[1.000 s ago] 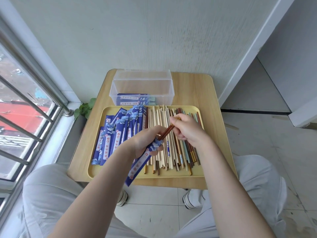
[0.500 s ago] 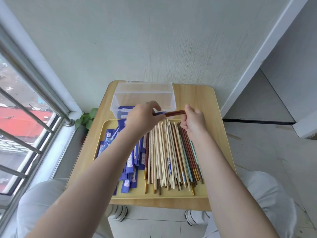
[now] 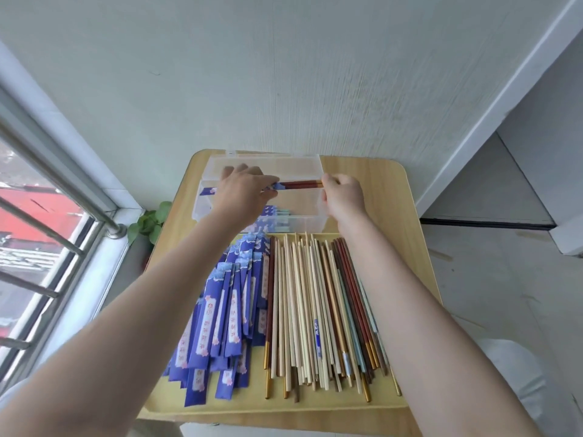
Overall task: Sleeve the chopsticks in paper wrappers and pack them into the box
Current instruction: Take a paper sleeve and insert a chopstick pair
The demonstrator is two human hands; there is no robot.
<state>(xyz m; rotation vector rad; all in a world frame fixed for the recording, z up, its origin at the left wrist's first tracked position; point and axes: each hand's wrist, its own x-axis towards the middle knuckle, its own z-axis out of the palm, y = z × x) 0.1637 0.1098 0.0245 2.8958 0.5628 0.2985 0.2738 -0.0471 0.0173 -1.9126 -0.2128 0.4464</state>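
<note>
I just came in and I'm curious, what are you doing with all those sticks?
A person is packing chopsticks. Both hands, left hand and right hand, hold a sleeved reddish-brown pair over the clear box. Blue paper wrappers and bare chopsticks wait on the yellow tray.

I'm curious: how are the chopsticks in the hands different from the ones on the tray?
The held chopsticks are partly inside a blue wrapper, sideways over the clear box; the tray chopsticks lie bare, pointing lengthwise. The left hand and right hand hold only those two.
</note>
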